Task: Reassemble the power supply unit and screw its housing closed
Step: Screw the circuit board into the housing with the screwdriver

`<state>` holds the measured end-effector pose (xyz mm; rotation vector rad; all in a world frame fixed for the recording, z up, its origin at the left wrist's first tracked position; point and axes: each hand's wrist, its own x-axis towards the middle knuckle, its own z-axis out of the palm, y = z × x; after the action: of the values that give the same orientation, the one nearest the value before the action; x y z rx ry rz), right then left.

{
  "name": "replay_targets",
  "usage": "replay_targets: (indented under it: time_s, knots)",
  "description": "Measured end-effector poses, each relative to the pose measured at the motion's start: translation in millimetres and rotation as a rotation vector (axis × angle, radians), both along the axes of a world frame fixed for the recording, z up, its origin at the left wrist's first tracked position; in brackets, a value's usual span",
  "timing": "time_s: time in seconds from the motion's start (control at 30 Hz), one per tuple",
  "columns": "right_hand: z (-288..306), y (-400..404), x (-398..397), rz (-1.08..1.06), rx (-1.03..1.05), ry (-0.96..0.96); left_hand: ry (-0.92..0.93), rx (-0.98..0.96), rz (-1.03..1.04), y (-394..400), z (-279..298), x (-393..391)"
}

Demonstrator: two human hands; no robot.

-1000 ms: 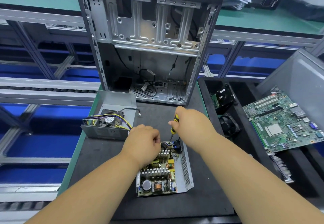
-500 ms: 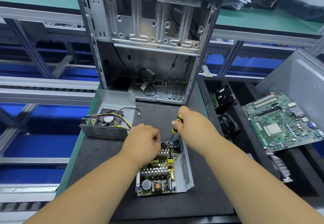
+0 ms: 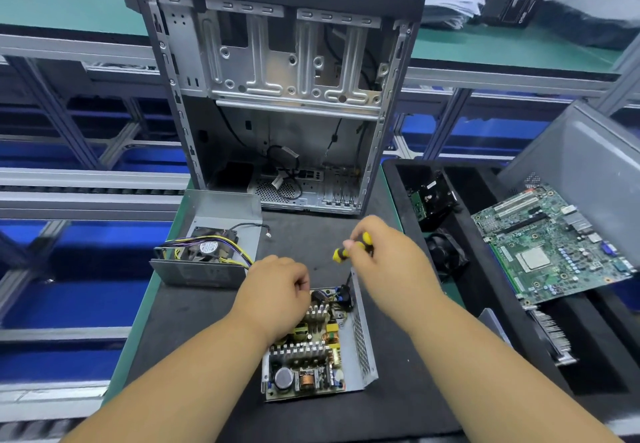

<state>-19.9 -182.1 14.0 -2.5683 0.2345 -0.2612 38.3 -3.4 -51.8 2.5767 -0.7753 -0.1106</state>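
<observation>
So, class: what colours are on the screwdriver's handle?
Yellow and black on the screwdriver, seen in the head view.

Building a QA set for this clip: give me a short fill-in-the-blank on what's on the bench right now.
1. The right hand grips a screwdriver whose handle is black and ____.
2. The left hand rests on the open power supply's ____ board.
3. The other housing half, to the left, holds a ____ with coloured wires.
4. The green motherboard lies to the ____ of the black mat.

Missing words: yellow; circuit; fan; right
</observation>
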Motion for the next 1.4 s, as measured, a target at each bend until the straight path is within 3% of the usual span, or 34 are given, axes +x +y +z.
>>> replay_targets:
  time_s: [0.13,0.37,0.93,1.4]
  knots:
    - [-2.6,-28.5,-14.1,-0.176,0.298,-0.13,0.007,-0.007,0.007,-0.5,0.1,-1.0]
    - [-26.9,-69.3,-18.3,-0.388,0.436,-0.08,0.007,0.011,0.017,-1.3,1.3,-2.2]
    - [-62.5,-75.1,10.6,-0.234,0.391,0.084,0.028,0.003,0.032,-3.9,3.4,-1.8]
    - [-52.2,-85.3,10.6,-0.193,0.365,0.057,0.043,0.003,0.056,-5.4,6.6,-4.0]
